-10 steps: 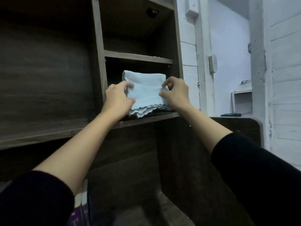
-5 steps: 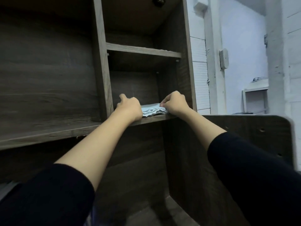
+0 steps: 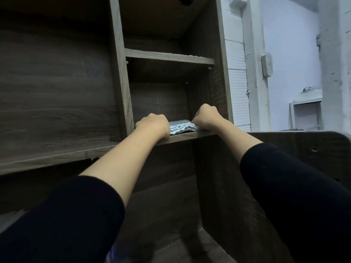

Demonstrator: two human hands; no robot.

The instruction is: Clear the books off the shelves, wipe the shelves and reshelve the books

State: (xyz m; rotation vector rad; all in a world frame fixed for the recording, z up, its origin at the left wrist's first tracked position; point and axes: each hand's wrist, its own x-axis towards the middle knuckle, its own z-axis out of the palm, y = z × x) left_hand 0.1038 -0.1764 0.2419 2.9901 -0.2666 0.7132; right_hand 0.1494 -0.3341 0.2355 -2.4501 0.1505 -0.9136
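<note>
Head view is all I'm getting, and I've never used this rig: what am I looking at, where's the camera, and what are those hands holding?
There is no machine here: these are a person's two bare hands, filmed by one wide-angle camera worn on the head, looking forward along the arms. The left hand and right hand reach onto a dark wooden shelf of a bookcase. Between them lies a folded light blue cloth; each hand's curled fingers seem to grip one end of it.

The compartment (image 3: 159,99) is open in front above the folded cloth (image 3: 180,127), bounded by the divider (image 3: 118,73) at left, side panel (image 3: 220,73) at right and upper shelf (image 3: 169,56) overhead.
</note>
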